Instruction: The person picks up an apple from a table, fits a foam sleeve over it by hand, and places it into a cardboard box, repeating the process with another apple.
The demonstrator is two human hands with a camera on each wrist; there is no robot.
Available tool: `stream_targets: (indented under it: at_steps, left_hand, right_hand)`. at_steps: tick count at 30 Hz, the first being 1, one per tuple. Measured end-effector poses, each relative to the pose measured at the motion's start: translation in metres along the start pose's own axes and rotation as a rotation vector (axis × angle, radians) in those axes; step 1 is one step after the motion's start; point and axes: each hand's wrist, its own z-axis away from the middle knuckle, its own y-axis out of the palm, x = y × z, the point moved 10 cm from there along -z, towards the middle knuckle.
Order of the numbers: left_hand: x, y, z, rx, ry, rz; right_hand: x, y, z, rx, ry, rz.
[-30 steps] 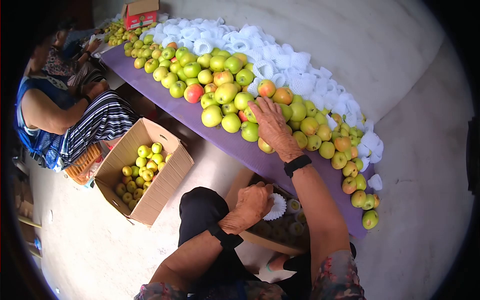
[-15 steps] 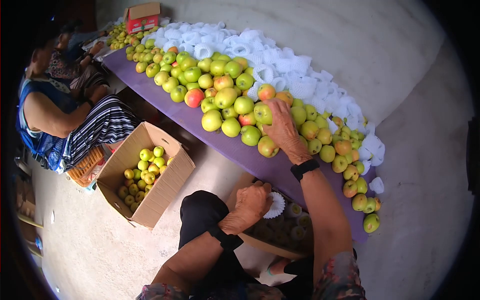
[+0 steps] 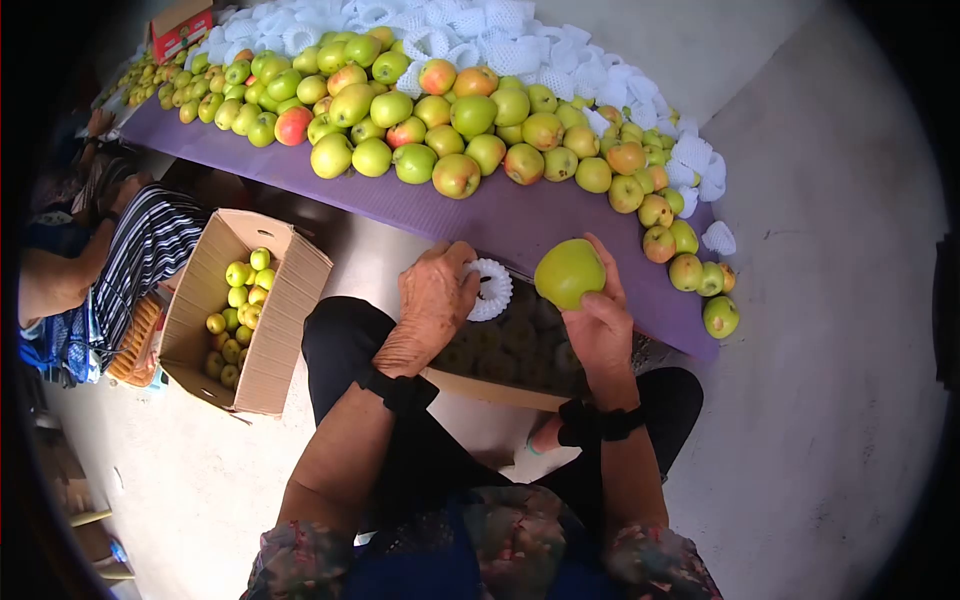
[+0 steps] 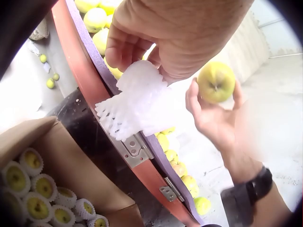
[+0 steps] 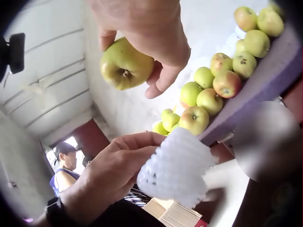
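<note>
My left hand pinches a white foam net sleeve, whose round mouth faces up in the head view. To the right, my right hand grips a yellow-green apple between thumb and fingers. The apple is level with the sleeve and a short gap apart from it. In the right wrist view the apple's blossom end shows. Below the hands stands a cardboard carton holding several apples in foam sleeves. Beyond the hands, a long heap of loose apples lies on the purple-covered table.
White foam sleeves are piled behind the apples. A second open carton with loose apples stands on the floor at left, beside a seated person in a striped garment. A red box sits at the table's far left.
My right hand has taken an apple from the heap and brought it back toward my body, near the left hand. The left hand still holds the sleeve. The head view has shifted.
</note>
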Motion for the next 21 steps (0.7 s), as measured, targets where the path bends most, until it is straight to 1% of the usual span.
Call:
stream_targets:
  at_steps: [3, 6, 9, 12, 15, 18, 21]
  left_hand:
    - [-0.002, 0.005, 0.000, 0.017, 0.000, 0.006]
    - [-0.006, 0.012, -0.002, 0.063, -0.038, 0.022]
    - [-0.007, 0.018, -0.001, 0.093, -0.064, 0.013]
    - [-0.007, 0.023, 0.001, 0.114, -0.055, 0.020]
    - [-0.009, 0.026, 0.001, 0.132, -0.041, 0.016]
    - [-0.009, 0.030, 0.002, 0.154, -0.031, 0.010]
    - [-0.008, 0.034, 0.004, 0.176, -0.030, 0.014]
  right_hand:
    - [-0.012, -0.032, 0.038, -0.072, -0.029, -0.053]
    - [-0.032, -0.048, 0.061, -0.139, -0.016, -0.358]
    - [-0.046, -0.039, 0.069, -0.057, 0.117, -0.508]
    - [-0.052, -0.044, 0.071, -0.163, 0.157, -0.366]
    - [-0.046, -0.040, 0.069, -0.185, 0.123, -0.173]
    - [-0.046, -0.038, 0.071, -0.182, 0.130, -0.173]
    - [-0.041, -0.031, 0.072, -0.135, 0.131, -0.163]
